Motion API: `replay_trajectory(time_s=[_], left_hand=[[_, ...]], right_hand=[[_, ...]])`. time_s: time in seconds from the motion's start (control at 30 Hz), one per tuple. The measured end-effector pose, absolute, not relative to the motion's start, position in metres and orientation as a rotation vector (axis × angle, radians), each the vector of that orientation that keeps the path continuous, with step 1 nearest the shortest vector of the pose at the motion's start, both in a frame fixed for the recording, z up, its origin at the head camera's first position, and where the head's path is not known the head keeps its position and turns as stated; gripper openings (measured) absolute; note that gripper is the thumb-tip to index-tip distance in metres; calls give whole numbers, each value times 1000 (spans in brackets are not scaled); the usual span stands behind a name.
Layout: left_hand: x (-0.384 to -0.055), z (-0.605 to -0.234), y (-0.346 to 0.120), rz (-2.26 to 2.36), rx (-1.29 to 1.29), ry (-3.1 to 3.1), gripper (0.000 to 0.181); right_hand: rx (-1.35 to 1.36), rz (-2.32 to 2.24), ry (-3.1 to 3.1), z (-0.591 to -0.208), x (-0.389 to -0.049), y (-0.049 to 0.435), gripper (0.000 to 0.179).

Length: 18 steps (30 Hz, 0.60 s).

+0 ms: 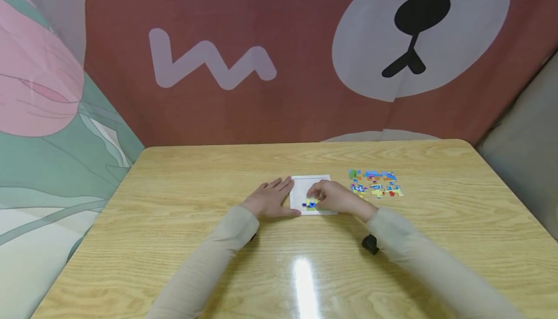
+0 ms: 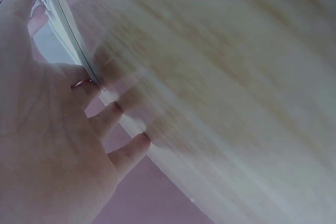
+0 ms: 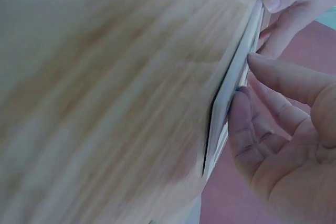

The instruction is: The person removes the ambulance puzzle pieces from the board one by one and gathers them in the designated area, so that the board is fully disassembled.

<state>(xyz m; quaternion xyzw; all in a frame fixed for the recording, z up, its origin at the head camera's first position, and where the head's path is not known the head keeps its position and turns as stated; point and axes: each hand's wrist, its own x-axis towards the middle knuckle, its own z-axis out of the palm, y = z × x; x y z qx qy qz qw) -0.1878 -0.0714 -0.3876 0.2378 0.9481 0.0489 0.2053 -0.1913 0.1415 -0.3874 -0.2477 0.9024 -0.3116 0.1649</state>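
A white puzzle board [image 1: 300, 189] lies flat on the table between the two hands. Several joined jigsaw pieces [image 1: 311, 205], yellow and blue, sit at its front edge. The left hand [image 1: 271, 200] rests with spread, straight fingers along the board's left side, its thumb by the near left corner. Over the pieces, the right hand [image 1: 333, 196] bends its fingers and thumb around a jigsaw piece, which the hand partly hides. In the right wrist view, the thumb and fingertips of the right hand [image 3: 283, 145] are at the thin board [image 3: 226, 98], seen edge-on.
Right of the board, several loose colourful jigsaw pieces [image 1: 376, 183] lie in a spread group. The wooden table [image 1: 196, 174] ends at a brown printed cloth [image 1: 296, 111] behind. A black wrist-worn device [image 1: 370, 244] hangs under the right wrist.
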Motion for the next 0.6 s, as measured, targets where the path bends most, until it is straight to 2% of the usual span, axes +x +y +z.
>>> replay_trajectory(time_s=[0.6], left_hand=[[-188,-388,-71,142,657,2641,92]], right_hand=[[-725,-816,2556,-387,-191,135,24]])
